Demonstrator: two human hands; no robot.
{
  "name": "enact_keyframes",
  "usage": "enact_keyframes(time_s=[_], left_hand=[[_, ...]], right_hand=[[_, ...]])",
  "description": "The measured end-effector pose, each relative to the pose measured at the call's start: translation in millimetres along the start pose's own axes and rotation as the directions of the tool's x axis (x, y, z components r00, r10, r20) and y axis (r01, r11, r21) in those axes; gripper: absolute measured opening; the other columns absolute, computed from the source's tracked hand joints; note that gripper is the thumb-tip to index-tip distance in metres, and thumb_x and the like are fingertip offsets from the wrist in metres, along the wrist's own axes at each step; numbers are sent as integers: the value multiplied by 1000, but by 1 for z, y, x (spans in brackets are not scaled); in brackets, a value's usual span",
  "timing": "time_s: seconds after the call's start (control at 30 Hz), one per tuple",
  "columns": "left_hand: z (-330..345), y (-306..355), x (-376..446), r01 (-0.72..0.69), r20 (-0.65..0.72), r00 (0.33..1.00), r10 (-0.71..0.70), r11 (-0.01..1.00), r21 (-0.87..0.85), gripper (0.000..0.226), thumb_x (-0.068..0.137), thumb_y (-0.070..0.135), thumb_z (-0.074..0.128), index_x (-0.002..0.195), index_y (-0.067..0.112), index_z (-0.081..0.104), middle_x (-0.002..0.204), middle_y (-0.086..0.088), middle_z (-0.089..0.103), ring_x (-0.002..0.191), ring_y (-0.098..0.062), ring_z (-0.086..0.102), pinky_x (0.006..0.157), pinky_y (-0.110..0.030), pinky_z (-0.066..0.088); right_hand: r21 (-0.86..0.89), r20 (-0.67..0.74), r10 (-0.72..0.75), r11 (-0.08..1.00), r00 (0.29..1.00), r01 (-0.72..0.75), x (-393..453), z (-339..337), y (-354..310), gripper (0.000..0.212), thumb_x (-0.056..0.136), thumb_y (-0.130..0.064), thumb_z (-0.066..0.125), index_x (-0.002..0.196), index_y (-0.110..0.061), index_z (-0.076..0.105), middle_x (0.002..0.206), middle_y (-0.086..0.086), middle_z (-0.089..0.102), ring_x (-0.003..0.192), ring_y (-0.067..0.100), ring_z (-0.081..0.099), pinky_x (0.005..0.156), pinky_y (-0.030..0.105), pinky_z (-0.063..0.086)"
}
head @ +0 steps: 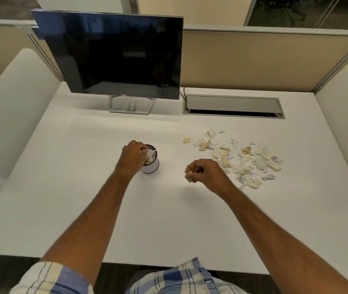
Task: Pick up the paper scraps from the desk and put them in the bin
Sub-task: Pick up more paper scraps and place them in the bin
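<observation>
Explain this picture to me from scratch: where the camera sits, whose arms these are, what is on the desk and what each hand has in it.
There is no machine here. The one picture comes from a wide-angle camera worn on a person's head, looking forward and down, so the two bare arms reaching in from below are the wearer's own.

They sit at a white desk. At the back stands a dark monitor, with a cable hatch to its right. Near the middle is a small round bin, already holding paper. A loose pile of paper scraps lies to the right.

The left hand is over the bin's mouth, pinching a white scrap. The right hand is between bin and pile, fingers curled round another scrap.
</observation>
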State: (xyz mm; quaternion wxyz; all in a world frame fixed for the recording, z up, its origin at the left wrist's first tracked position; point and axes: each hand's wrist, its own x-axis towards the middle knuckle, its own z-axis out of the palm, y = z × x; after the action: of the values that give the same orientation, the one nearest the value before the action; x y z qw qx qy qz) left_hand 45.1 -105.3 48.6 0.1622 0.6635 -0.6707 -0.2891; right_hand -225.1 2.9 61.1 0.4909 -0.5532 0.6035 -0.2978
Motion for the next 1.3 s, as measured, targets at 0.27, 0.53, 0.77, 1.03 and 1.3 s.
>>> enact_keyframes(time_s=[0.27, 0.53, 0.77, 1.03, 1.3], left_hand=[[-19, -22, -11, -28, -152, 988, 1, 984, -177, 19, 95, 7, 56, 97, 16, 74, 105, -1, 66, 93, -10, 57, 84, -22, 43], [-25, -42, -25, -3, -168, 985, -37, 973, -231, 16, 97, 14, 60, 99, 22, 73, 103, 7, 65, 83, 0, 58, 69, -5, 38], [-26, -48, -34, -25, -156, 988, -23, 953, -303, 18, 96, 17, 62, 104, 33, 67, 103, 14, 62, 82, 4, 59, 66, -3, 42], [-8, -41, -32, -18, -74, 997, -3, 958, -287, 27, 94, 4, 61, 114, 21, 67, 114, 8, 61, 90, -6, 67, 76, -22, 55], [-12, -52, -31, 21, -248, 964, -100, 954, -300, 27, 94, -2, 56, 108, 19, 65, 112, 5, 60, 87, -10, 64, 78, -23, 51]], right_hand=[[1, 26, -47, 999, 999, 47, 33, 26, -30, 7, 82, -15, 79, 84, -19, 74, 72, 7, 75, 64, 15, 68, 73, 36, 60], [49, -2, -82, 995, 997, 82, 90, 74, -69, 10, 81, -10, 78, 85, -19, 76, 82, 7, 75, 76, 23, 77, 82, 46, 63], [-123, 70, -116, 985, 991, 124, 106, 90, -69, 27, 86, -10, 68, 96, -32, 58, 96, -6, 69, 73, 16, 73, 63, 32, 62], [-126, 15, -134, 983, 991, 135, 111, 85, -55, 24, 90, -10, 62, 94, -31, 50, 96, -8, 65, 71, 16, 70, 57, 43, 62], [-238, 27, -206, 949, 978, 206, 114, 83, -49, 21, 89, -12, 65, 91, -31, 56, 93, -13, 63, 89, 8, 62, 73, 29, 53]])
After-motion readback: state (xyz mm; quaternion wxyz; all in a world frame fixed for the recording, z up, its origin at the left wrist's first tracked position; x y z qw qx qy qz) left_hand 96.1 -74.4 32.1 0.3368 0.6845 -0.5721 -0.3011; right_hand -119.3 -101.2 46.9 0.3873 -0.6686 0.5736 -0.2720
